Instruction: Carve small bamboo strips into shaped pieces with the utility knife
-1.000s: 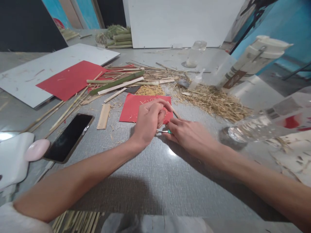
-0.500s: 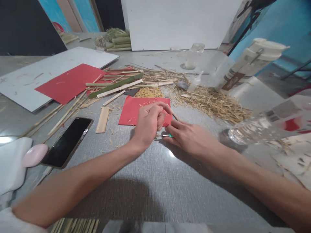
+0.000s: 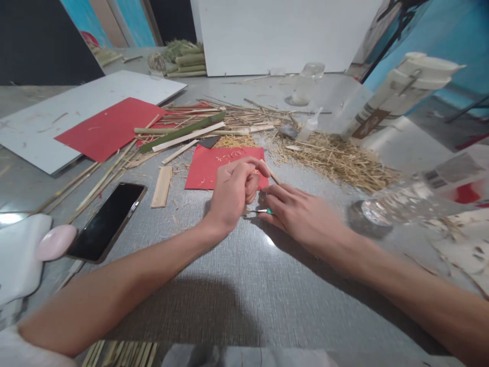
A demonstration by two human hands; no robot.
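My left hand is curled closed over the near edge of a small red sheet. Whatever its fingers grip is hidden behind them. Close on its right, my right hand is closed on a slim tool with a thin metal tip and a green handle. The tip points left, toward my left hand, low over the grey table. A thin wooden stick slants up past my right fingers; I cannot tell whether they hold it. Pale shavings lie on the red sheet, which overlaps a yellow printed sheet.
Straw clippings and a plastic bottle are at right, near a tall white container. Split sticks lie behind the sheet. At left are a phone, a flat wood piece and a larger red sheet.
The small red sheet has slid slightly away from me, covering more of the yellow sheet. My right fingers have shifted a little around the tool. My left hand keeps its curled shape.
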